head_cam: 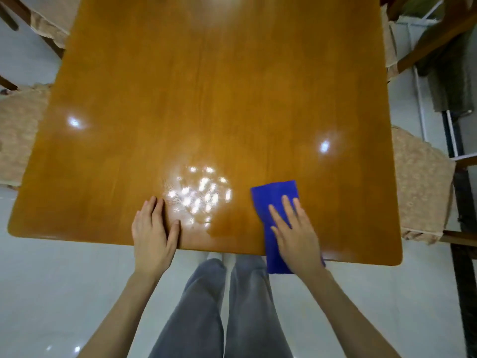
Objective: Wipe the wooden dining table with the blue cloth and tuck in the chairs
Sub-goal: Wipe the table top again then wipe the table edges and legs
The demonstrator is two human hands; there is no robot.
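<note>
Right hand (pixel 296 236) flat on blue cloth (pixel 273 200), pressing it to wooden surface (pixel 206 99) at near edge, cloth overhanging. Left hand (pixel 152 233) flat beside glare patch.

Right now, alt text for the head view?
A right hand presses a blue cloth flat at the near edge of a wooden table, while the left hand rests flat beside it. Cushioned chairs stand along both sides.

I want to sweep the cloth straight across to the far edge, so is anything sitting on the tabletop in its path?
Nothing visible does. The right hand presses flat on the blue cloth at the near edge, and the wooden table beyond shows only light reflections.
</note>
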